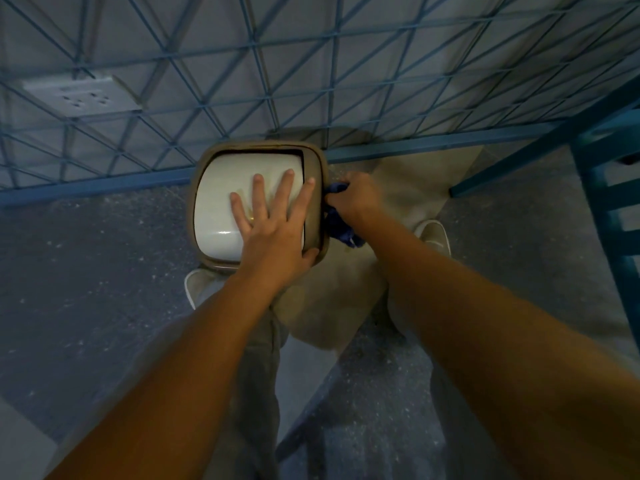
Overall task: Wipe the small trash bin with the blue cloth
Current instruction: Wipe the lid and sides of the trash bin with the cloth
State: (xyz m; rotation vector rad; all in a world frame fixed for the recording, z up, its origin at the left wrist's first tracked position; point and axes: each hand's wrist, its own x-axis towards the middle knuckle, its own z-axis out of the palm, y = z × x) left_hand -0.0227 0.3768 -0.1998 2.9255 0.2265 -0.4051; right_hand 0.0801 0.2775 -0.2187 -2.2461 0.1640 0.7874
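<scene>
— What is the bin point(263, 146) made of?
— Plastic, by the look. The lid point(221, 188) is white, smooth and glossy, with a bright highlight near its front edge. The rim point(195, 202) is tan and duller, nearly matt.
— And the cloth point(341, 226)?
— Soft blue fabric, crumpled, no shine.
— The floor point(86, 271)?
— Grey with pale flecks, matt and rough-looking. Stone or concrete, I cannot tell which.
— The grid point(104, 185) behind?
— Thin rods and thicker bars, apparently metal, painted blue with a faint sheen. The wall point(41, 36) past it is flat matt grey; the socket point(83, 97) is smooth pale plastic.
— Trousers point(329, 289)?
— Plain beige cloth, matt.
</scene>
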